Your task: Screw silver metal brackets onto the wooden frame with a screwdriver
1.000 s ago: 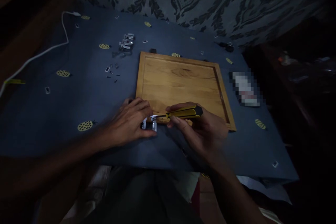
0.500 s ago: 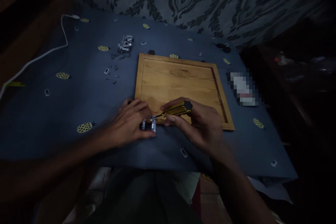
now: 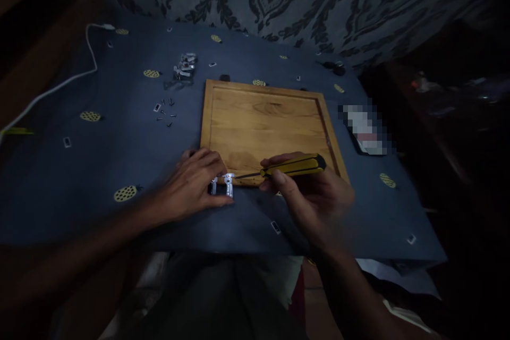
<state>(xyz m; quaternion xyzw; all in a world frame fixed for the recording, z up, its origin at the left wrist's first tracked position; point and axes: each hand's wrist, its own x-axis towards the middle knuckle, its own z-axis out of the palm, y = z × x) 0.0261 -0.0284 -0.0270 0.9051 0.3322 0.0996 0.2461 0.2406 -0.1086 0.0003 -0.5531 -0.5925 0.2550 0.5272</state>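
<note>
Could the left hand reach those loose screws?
Probably yes: only the patterned tablecloth shows between the left hand and the screws, though it would likely have to leave the metal hardware first.

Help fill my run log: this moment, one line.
left hand: on metal fitting; right hand: holding screwdriver; wooden panel: on table; screws: scattered left of panel

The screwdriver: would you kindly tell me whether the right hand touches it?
Touching: the head view shows the right hand gripping the screwdriver by its handle.
</note>
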